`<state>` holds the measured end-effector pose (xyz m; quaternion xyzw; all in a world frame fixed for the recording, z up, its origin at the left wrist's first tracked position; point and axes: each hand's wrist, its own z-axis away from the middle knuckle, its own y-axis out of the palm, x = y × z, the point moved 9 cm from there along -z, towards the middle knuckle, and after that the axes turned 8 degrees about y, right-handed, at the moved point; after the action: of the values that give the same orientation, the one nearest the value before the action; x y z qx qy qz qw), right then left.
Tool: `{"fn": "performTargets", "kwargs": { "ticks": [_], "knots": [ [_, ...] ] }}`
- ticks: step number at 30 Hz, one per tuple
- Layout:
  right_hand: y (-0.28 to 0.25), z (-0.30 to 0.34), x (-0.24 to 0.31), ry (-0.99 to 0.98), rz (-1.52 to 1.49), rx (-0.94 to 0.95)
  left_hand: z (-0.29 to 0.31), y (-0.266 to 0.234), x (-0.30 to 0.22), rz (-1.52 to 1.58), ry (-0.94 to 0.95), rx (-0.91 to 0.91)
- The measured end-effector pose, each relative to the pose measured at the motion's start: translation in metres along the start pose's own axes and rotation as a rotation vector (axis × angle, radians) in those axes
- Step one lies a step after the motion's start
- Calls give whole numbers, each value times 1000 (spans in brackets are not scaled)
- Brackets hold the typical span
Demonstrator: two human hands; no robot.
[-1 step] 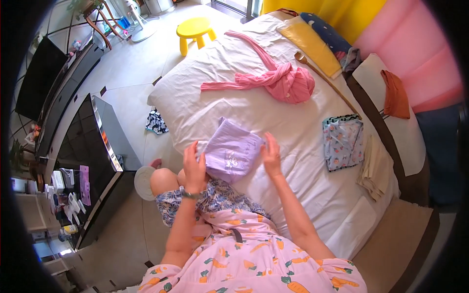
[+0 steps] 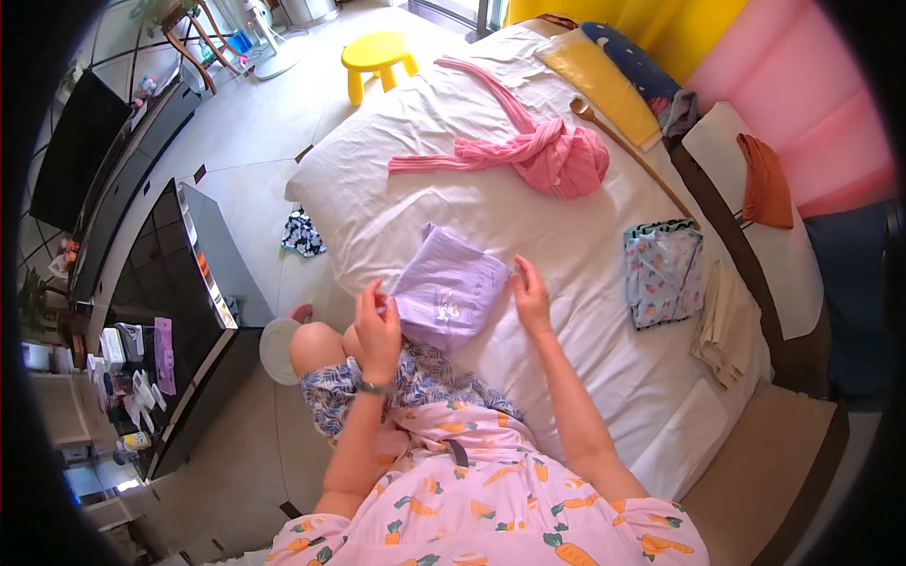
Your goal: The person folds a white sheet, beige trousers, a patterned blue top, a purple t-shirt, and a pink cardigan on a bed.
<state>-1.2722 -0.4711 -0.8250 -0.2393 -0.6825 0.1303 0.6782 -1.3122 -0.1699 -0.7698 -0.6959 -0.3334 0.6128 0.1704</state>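
Note:
A lilac printed garment [image 2: 451,292], folded into a compact packet, lies on the white bed sheet just in front of my knees. Its near edge meets the patterned cloth over my lap. My left hand [image 2: 379,332] is at the packet's left edge, fingers slightly bent and apart, apparently touching the fabric. Beside the right corner, my right hand [image 2: 531,300] is open with fingers parted; whether it touches the cloth is hard to tell. Neither hand grips anything.
A knotted pink cloth [image 2: 562,158] lies farther up the bed [image 2: 377,222]. On the right are a folded patterned garment [image 2: 663,278], beige cloth [image 2: 725,325] and a long wooden stick [image 2: 637,162]. A black-topped table [image 2: 160,292] stands left, a yellow stool [image 2: 376,55] beyond.
The lilac packet has shifted very slightly left and away from me. My hands have moved only a little; both stay at its sides.

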Motion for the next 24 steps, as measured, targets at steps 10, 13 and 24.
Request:
{"fn": "performTargets", "kwargs": {
  "ticks": [10, 13, 24],
  "knots": [
    [26, -47, -10, 222, -187, 331, 72, 48, -54, 164, -84, 65],
    [25, -53, -2, 160, -68, 290, 97, 76, -24, 278, -218, 246],
    [91, -79, 55, 119, 226, 626, 85, 63, -14, -13, 89, 192]
  ]
}}
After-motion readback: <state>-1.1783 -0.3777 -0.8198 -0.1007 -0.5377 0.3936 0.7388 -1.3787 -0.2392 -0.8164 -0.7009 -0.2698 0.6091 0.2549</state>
